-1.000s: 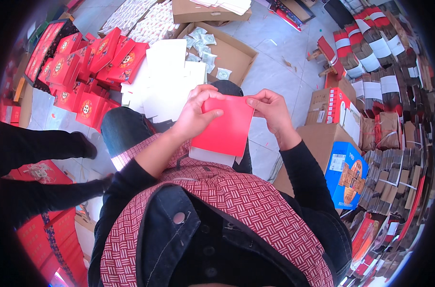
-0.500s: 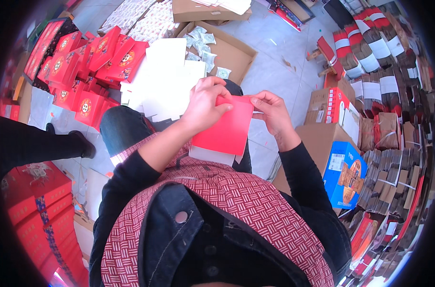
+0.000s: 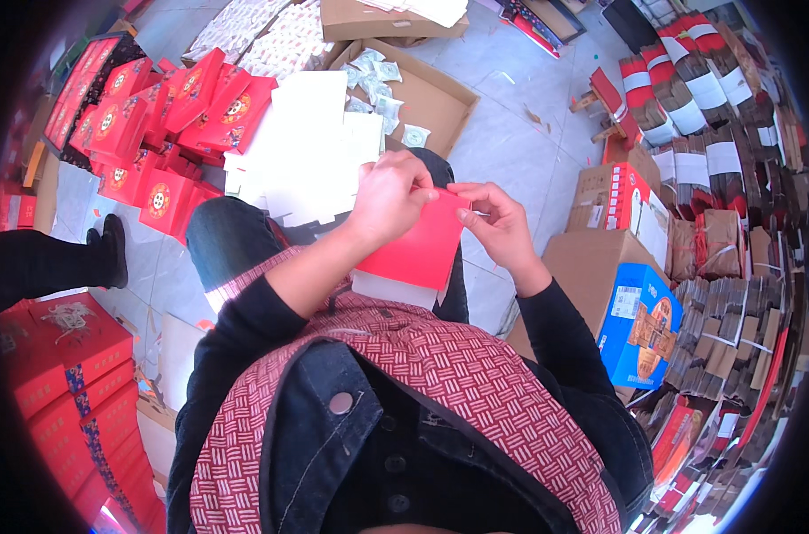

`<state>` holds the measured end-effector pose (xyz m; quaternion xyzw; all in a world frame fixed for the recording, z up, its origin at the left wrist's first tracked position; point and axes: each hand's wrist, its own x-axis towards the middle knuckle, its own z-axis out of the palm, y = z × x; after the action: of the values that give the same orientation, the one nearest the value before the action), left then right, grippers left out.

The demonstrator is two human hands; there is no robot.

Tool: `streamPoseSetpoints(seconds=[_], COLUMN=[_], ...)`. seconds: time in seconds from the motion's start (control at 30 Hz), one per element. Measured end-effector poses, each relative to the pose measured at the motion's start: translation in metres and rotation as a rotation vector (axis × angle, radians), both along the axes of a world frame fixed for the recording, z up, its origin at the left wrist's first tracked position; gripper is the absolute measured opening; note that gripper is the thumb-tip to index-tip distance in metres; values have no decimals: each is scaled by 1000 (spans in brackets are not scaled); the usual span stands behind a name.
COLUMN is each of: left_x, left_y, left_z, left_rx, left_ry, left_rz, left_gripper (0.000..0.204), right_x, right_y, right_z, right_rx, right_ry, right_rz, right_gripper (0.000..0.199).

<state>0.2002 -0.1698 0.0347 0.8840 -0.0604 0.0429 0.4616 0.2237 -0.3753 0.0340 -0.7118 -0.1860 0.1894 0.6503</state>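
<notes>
A red piece of card (image 3: 412, 254) with white flaps along its near edge lies over my lap. My left hand (image 3: 391, 198) pinches its far edge near the middle, thumb and fingers together. At the far right corner, my right hand (image 3: 499, 224) grips the same card between thumb and fingers. The card's underside is hidden. Beyond my left hand, a pile of white card sheets (image 3: 302, 147) rests beside my knee.
Finished-looking red boxes (image 3: 160, 200) are heaped at the left. An open carton (image 3: 453, 98) holds small clear packets (image 3: 388, 111). A blue box (image 3: 640, 325) and bundled card stacks (image 3: 711, 169) line the right. Another person's leg (image 3: 53, 260) is at the left, above stacked red cartons (image 3: 75, 383).
My left hand has moved slightly right along the card's far edge, and its fingers are more tightly closed. My right hand has shifted a little nearer. The other person's foot has moved left.
</notes>
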Motion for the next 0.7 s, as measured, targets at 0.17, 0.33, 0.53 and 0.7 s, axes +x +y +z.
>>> streamPoseSetpoints(seconds=[0.17, 0.33, 0.53, 0.7], left_x=[16, 6, 41, 65], left_y=[47, 89, 210, 233], left_z=[35, 27, -36, -78], left_rx=[59, 74, -547, -717], left_ry=[137, 300, 241, 342], left_rz=[-469, -577, 267, 652], left_gripper=[63, 75, 53, 49], right_x=[-3, 33, 193, 296], right_y=[13, 55, 85, 118], right_z=[17, 30, -44, -204], right_rx=[123, -23, -80, -571], right_ry=[-45, -65, 110, -77], right_rz=[170, 316, -101, -46], right_gripper=[19, 31, 26, 30])
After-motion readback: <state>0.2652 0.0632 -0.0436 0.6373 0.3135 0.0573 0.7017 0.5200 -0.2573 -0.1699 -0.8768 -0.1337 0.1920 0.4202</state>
